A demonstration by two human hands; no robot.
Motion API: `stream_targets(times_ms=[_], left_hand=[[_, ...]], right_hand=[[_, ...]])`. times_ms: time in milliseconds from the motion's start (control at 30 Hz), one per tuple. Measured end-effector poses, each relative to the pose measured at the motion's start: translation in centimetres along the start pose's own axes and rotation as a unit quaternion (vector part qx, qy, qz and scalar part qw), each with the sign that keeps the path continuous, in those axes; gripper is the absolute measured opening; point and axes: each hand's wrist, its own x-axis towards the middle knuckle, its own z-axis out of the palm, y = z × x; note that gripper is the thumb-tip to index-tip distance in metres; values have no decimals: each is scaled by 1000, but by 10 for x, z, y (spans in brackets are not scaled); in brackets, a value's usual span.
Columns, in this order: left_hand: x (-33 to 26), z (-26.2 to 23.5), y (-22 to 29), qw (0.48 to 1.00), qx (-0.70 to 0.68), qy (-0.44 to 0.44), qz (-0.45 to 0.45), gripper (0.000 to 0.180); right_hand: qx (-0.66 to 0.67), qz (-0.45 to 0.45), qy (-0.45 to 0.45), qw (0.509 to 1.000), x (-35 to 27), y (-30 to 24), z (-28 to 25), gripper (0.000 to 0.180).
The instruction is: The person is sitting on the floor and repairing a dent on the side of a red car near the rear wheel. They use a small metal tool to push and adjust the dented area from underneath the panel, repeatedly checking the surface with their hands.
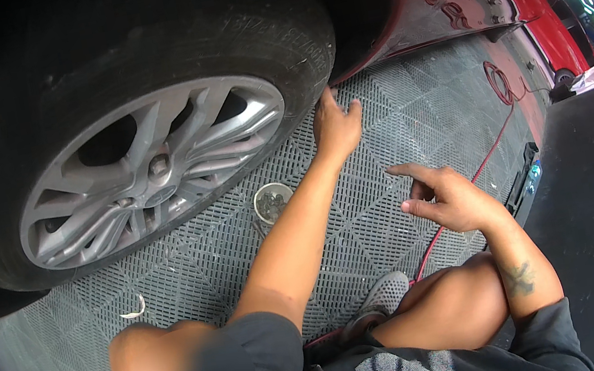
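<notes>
A large black tyre (296, 23) on a silver alloy wheel (166, 165) fills the upper left. My left hand (339, 130) reaches to the right lower side of the tyre. Its thumb stands apart and the fingertips lie at the rubber, partly hidden, with no object visible in them. Over the floor further right hovers my right hand (449, 198), index finger and thumb spread, other fingers bent, holding nothing. A small round tub (260, 212) with grey bits inside stands on the floor below the wheel, beside my left forearm.
Grey slotted tiles make up the floor (365, 213). A thin red hose (493, 148) runs across it on the right, near a dark case (523, 181). A curved white scrap (134, 308) lies at left. Glossy bodywork (404, 27) overhangs the tyre; a red car (546, 22) stands beyond.
</notes>
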Motion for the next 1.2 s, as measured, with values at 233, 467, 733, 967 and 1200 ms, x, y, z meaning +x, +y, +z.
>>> stream_targets(times_ms=[233, 467, 733, 967, 1200], left_hand=[[27, 4, -30, 984, -39, 124, 119, 62], [16, 7, -7, 984, 30, 137, 110, 59], [-20, -9, -17, 989, 86, 22, 122, 51], [-42, -147, -7, 916, 222, -334, -14, 31], [-56, -175, -20, 780, 521, -346, -16, 16]], right_hand=[[0, 11, -17, 1000, -5, -9, 2, 58], [9, 24, -19, 999, -18, -4, 3, 60], [-2, -8, -52, 999, -1, 2, -1, 60], [0, -74, -41, 996, 4, -5, -5, 57], [32, -64, -40, 997, -6, 18, -8, 57]])
